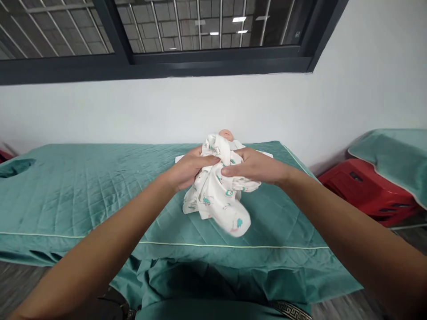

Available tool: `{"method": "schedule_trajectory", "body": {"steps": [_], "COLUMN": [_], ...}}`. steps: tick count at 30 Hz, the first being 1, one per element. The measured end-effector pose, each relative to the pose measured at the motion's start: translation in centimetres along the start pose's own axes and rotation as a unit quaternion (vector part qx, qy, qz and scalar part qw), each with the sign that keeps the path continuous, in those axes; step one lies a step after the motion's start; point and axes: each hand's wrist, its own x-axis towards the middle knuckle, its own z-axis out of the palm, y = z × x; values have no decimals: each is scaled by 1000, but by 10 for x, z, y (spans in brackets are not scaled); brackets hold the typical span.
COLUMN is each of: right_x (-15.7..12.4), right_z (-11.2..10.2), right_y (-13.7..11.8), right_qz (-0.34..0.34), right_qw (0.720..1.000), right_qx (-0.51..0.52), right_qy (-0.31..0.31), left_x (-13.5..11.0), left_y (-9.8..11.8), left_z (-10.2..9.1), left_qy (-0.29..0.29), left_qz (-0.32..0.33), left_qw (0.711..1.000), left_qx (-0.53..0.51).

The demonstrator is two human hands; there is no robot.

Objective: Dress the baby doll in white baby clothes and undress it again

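A white baby garment (216, 195) with small green and pink prints hangs bunched between my two hands, above the green bed. My left hand (191, 168) pinches its gathered cloth from the left, thumb on top. From the right, my right hand (251, 165) grips another fold, its thumb lying across the cloth. A rounded end of the garment, like a footed leg or sleeve, dangles toward me. Just behind the cloth lies a baby doll (226, 134); only its head and a bit of pale clothing show. The rest of the doll is hidden by the garment and my hands.
The quilted green bed cover (83, 191) spreads out to both sides, with a hole at its far left. A white flat thing (267, 154) peeks out behind my hands. A wall and barred window (213, 26) stand behind; a red plastic case (367, 191) sits at right.
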Motion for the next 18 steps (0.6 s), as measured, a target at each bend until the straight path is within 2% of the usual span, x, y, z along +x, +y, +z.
{"method": "schedule_trajectory", "body": {"steps": [2,4,6,8,10,13,16,18], "right_x": [3,8,14,18,18,13,1,-6], "right_z": [0,-1,-1,0,2,4,6,8], "right_y": [10,16,20,21,22,22,22,22], "right_qz": [9,10,-3,-15,-15,8,41,54], "right_qw": [1000,995,984,969,958,959,970,974], "right_qx": [-4,29,98,182,242,260,240,217], "right_qy": [29,98,151,166,152,116,16,-42], "left_x": [3,2,-1,-5,-9,-9,-10,-11], "left_y": [-12,-20,-24,-23,-20,-17,-16,-14], "left_z": [-1,0,1,2,3,0,-3,-5], "left_qy": [10,13,-11,-57,-84,-36,24,25], "left_qz": [-5,-7,-29,-76,-107,-64,-14,-20], "left_qw": [1000,1000,999,995,991,997,996,995], "left_qx": [-8,-23,-23,-1,9,-37,-90,-93]}}
